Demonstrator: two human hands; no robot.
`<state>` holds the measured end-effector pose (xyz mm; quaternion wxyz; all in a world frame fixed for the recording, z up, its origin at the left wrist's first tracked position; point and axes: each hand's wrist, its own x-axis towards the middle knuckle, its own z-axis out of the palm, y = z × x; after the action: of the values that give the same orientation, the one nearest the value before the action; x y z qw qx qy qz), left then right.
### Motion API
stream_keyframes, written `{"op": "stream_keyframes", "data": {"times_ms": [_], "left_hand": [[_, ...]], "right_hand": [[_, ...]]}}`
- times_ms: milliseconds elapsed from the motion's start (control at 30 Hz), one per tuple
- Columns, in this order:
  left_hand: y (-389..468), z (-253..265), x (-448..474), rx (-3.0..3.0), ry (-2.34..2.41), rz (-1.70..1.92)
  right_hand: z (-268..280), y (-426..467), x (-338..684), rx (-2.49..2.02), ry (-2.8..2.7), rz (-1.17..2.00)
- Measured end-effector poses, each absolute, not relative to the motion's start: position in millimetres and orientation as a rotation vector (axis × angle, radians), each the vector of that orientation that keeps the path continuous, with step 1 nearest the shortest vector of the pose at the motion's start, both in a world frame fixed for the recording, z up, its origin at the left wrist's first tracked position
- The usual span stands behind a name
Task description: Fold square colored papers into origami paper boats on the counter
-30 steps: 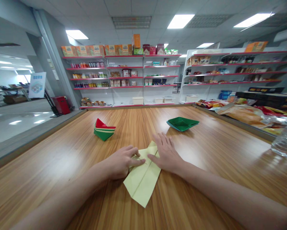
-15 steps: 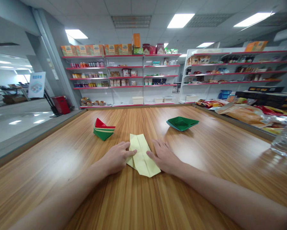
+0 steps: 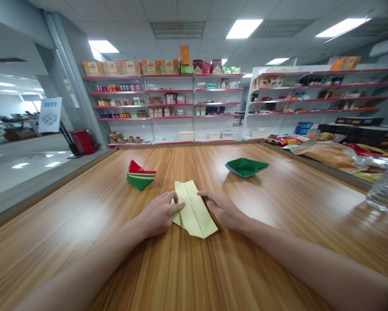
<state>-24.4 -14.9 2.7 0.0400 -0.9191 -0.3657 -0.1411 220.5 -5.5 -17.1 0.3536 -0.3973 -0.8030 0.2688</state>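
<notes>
A pale yellow sheet of folded paper (image 3: 194,211) lies on the wooden table, with creases running along its length. My left hand (image 3: 160,211) grips its left edge, thumb on top and fingers curled at the side. On the other side, my right hand (image 3: 224,209) is turned on its edge, index finger stretched out to the paper's upper right edge. Its other fingers are partly hidden. Beyond my left hand stands a stack of folded paper boats (image 3: 140,176) in red, cream and green. A dark green folded paper boat (image 3: 246,166) sits farther off to the right.
The wooden table (image 3: 116,268) has a raised rim. A clear plastic container (image 3: 386,190) stands at the right edge. Bagged snacks (image 3: 330,155) and black boxes (image 3: 359,131) lie beyond the right rim. Stocked shelves (image 3: 168,103) line the back.
My right hand has rolled onto its side, and its index finger now reaches the paper's upper right edge instead of the thumb pressing it. The left hand has barely moved.
</notes>
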Motion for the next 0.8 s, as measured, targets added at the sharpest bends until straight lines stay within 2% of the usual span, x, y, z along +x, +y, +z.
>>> {"op": "stream_keyframes", "data": {"times_ms": [100,200,367,567,800], "left_hand": [[-14.1,-1.0,-25.7,-2.822,-1.117,-0.532],[-12.8,-1.8,-26.4,-2.853,-1.071,-0.575],[-15.9,8.2,-26.8,-2.955,-1.007,-0.502],[-13.3,9.6,-31.0,-3.079,-0.940,-0.384],[-11.4,3.1,-30.8,-3.159,-0.845,-0.503]], "right_hand": [[-21.4,-2.4,221.9,-0.897,-2.001,0.760],[-19.1,-4.4,221.6,-0.867,-2.050,0.647],[-13.2,-8.1,218.9,-0.878,-2.135,0.479],[-11.5,-10.1,217.0,-0.920,-2.085,0.423],[-7.9,-12.4,217.3,-0.987,-2.020,0.424]]}}
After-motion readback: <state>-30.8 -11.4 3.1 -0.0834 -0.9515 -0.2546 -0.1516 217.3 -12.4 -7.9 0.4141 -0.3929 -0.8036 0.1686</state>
